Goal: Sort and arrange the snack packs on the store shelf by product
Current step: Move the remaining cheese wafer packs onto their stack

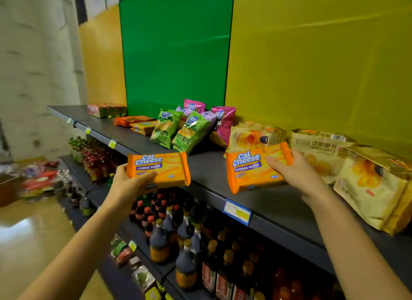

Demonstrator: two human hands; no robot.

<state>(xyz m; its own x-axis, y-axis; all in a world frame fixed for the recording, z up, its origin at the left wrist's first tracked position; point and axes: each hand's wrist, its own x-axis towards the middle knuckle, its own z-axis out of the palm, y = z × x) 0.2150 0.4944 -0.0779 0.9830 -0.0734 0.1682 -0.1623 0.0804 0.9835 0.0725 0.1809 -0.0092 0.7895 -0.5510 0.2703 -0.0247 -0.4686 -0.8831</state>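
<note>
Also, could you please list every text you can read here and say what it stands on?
"Cal Cheese CHEESE WAFER": orange pack in the left hand.
"Cal Cheese CHEESE WAFER": second orange pack in the right hand.
"Croissant", upside down: cream bag on the shelf.
Chinese print on the green chip bags: too blurred.
Print on the price labels and bottle labels: too blurred.

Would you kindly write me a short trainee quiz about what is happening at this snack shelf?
1. True or false: the left hand holds a green crisp bag.
2. Right behind the right hand and its orange foil wafer pack stand: A) cream pastry bags; B) glass bottles; C) cardboard boxes.
3. Fill in: both orange packs read "Cal ___".
Key: 1 false, a second orange wafer pack; 2 A; 3 Cheese.
</note>
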